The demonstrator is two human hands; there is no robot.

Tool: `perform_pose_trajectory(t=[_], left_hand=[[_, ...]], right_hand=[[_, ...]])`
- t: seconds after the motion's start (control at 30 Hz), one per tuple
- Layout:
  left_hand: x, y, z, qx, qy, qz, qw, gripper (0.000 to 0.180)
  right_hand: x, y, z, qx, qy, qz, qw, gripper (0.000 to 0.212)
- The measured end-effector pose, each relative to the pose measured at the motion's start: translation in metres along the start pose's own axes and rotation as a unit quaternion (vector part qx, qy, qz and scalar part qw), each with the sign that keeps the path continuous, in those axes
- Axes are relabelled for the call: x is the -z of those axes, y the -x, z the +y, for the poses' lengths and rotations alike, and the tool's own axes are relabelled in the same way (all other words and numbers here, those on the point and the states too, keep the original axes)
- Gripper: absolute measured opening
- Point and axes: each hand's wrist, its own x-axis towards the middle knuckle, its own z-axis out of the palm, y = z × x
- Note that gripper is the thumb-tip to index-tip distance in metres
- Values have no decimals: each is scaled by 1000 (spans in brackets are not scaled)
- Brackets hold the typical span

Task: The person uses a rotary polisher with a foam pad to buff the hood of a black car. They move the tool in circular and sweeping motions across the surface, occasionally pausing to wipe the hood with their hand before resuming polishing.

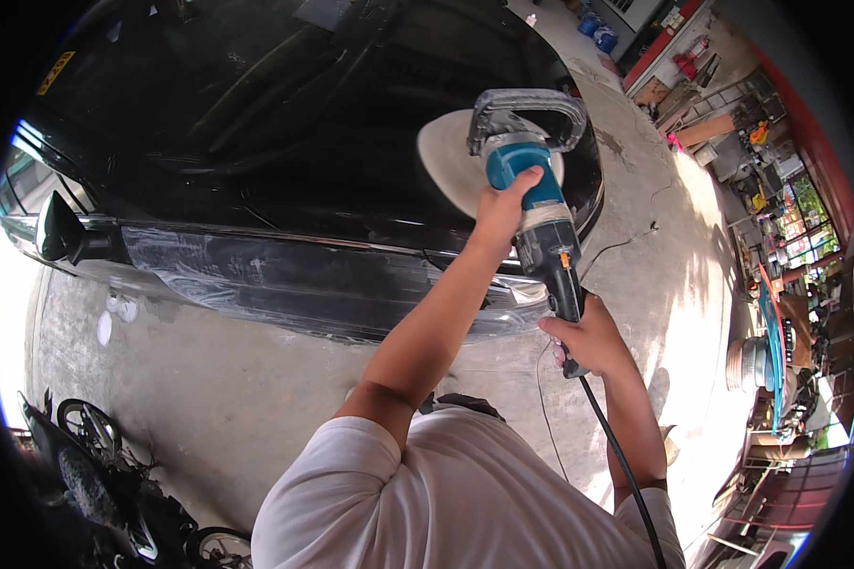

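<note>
A teal and black polisher (546, 223) is in both my hands, over the black car's hood (351, 142). My left hand (505, 207) is closed around its teal body, thumb on top. My right hand (588, 337) grips the rear handle, with some fingers hidden underneath. The round white pad (449, 161) lies against the hood near its front corner; its edge looks smeared, as if spinning. A dusty black loop handle (569, 119) at the polisher's head is untouched. The power cord (617, 446) runs from the handle back past my right forearm.
The car's side panel (247, 275) shows whitish sanding smears, with a side mirror (59, 228) at left. A motorcycle (90, 474) stands at lower left. A thin cable (607, 251) lies on the concrete floor (674, 303). Cluttered shelves (778, 228) line the right side.
</note>
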Motion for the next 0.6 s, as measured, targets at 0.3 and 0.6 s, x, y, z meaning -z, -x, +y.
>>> perform_pose_trajectory(t=[0.3, 0.6], left_hand=[[-50, -52, -61, 89, -9, -19, 996, 67], [9, -47, 40, -133, -4, 97, 986, 39]], right_hand=[[56, -13, 13, -55, -82, 59, 993, 21], [26, -79, -41, -12, 48, -46, 998, 35]])
